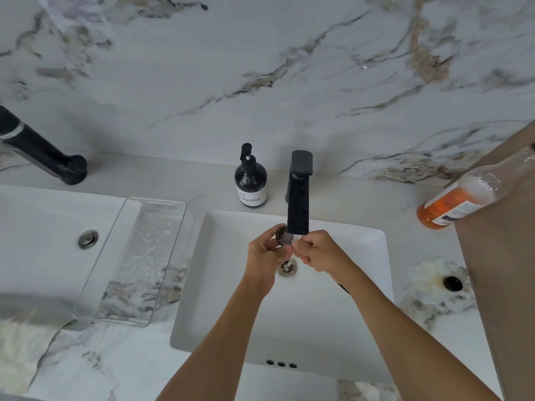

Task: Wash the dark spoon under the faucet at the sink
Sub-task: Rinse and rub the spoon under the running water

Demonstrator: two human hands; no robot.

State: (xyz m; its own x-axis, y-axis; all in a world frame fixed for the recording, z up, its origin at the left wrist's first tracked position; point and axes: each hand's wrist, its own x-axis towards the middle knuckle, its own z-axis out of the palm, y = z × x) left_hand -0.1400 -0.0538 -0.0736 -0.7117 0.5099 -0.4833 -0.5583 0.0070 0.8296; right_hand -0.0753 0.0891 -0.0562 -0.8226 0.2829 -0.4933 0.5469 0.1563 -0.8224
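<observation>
1. The dark spoon (283, 238) is sitting just below the black faucet (298, 198) spout, over the white sink (333, 299). Its bowl is facing up and lying toward 10 o'clock; the handle is running toward 4 o'clock, mostly hidden behind the hands, with a dark tip (344, 287) showing past the right wrist. The long axis is running from 10 to 4 o'clock.
2. The left hand (265, 253) is sitting at 8 o'clock from the bowl, its curled fingers and thumb pinching the bowl's lower edge.
3. The right hand (320, 251) is sitting at 4 o'clock from the bowl, fingers curled inward around the neck of the spoon. The exact contact is hidden by the fingers.
4. Both hands are meeting directly above the drain (287, 267).
5. Surroundings, left to right: a second black faucet (43, 151) at 9 o'clock, a clear tray (130, 261) on the marble counter (202, 183), a dark pump bottle (250, 180) at 11 o'clock from the spoon, and an orange-filled bottle (463, 198) at 2 o'clock.
</observation>
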